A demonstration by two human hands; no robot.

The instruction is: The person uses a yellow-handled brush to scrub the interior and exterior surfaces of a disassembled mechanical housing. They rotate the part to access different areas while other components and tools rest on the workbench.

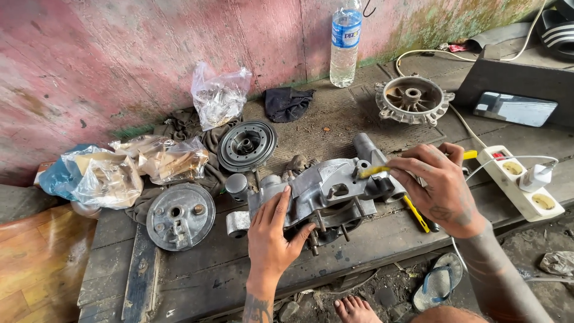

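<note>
Engine casing (326, 191) long axis left-right; left hand (272, 236) steadying, right hand (436, 188) above

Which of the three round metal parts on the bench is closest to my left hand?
The flat grey disc, just left of your left hand. The dark pulley lies farther back, and the finned hub sits far right by the wall.

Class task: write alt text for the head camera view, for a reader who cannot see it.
Seen from above, a left hand steadies a grey metal engine casing on a worn wooden bench, while the right hand holds a yellow-handled tool against it. Round metal parts and plastic bags lie around.
</note>
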